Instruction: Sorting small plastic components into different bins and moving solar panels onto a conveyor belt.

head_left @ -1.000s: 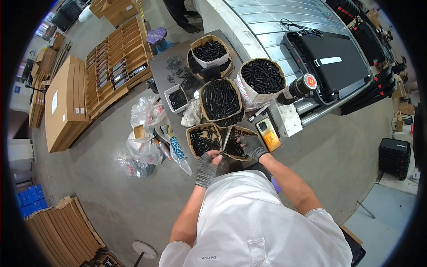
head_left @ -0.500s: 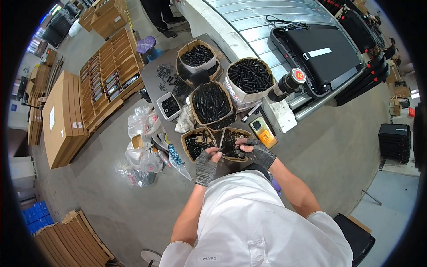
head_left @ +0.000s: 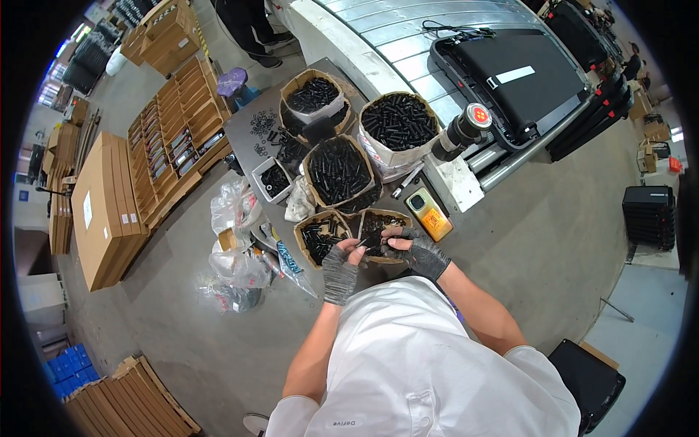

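Both hands wear dark fingerless gloves and meet above the near edge of the grey bench (head_left: 244, 131). The left hand (head_left: 340, 264) has its fingers pinched narrow on a small dark fastener (head_left: 362, 243); the part is too small to identify further. The right hand (head_left: 413, 250) lies just beside the left hand, fingertips pointing toward it and touching or almost touching the same fastener. Whether the right grip is actually closed on the part cannot be told.

Positions relative to the small carton under the right hand (head_left: 378, 224), which is open and filled with dark fasteners:
- Directly left, touching it: a second small carton of dark fasteners (head_left: 319, 237).
- Beyond it, farther from the person: a larger open carton of black bolts (head_left: 336, 171).
- Beyond and to the right: a lined carton of black bolts (head_left: 397, 122).
- Farthest, beyond and to the left: another lined carton (head_left: 313, 95).
- Just right: a yellow handheld device (head_left: 429, 214) lying flat.
- Left, past the second carton: clear plastic bags (head_left: 234, 266) on the floor.
- Far left: wooden compartment racks (head_left: 171, 149) and a flat cardboard box (head_left: 98, 207).
- Beyond and far right: a black machine deck (head_left: 524, 73).
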`<action>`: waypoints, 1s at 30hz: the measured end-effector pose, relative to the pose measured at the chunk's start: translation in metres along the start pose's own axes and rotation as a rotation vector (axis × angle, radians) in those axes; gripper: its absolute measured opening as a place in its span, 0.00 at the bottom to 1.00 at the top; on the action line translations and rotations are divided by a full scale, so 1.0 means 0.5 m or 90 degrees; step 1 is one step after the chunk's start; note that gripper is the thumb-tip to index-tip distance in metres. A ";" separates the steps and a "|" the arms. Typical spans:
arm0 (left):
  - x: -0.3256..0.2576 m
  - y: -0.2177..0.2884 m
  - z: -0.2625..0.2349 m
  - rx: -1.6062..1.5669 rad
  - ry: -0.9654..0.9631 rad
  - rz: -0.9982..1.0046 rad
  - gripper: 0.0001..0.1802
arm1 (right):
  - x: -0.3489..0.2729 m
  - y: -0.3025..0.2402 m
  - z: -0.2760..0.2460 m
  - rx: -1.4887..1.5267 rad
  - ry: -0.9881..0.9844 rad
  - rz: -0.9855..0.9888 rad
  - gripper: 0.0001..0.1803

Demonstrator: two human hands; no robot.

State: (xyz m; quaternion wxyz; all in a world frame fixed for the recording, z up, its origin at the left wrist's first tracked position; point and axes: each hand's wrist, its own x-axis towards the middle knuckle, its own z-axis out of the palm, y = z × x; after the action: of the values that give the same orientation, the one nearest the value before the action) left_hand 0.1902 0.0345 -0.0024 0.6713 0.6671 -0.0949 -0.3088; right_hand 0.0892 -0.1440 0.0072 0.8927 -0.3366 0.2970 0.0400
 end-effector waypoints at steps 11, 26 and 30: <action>0.001 -0.009 0.009 -0.033 0.000 -0.025 0.12 | -0.001 0.006 0.008 -0.091 0.063 0.014 0.11; -0.002 0.008 0.030 0.030 0.005 0.017 0.11 | -0.015 0.012 0.035 0.009 0.062 0.030 0.12; -0.003 0.010 0.031 0.025 0.001 0.012 0.11 | -0.011 0.019 0.033 -0.121 0.089 -0.033 0.12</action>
State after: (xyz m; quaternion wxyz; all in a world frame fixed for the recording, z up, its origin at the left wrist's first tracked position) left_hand 0.1821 0.0217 0.0042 0.6608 0.6795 -0.1068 -0.3002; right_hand 0.0903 -0.1259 0.0146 0.8343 -0.4295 0.3449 0.0215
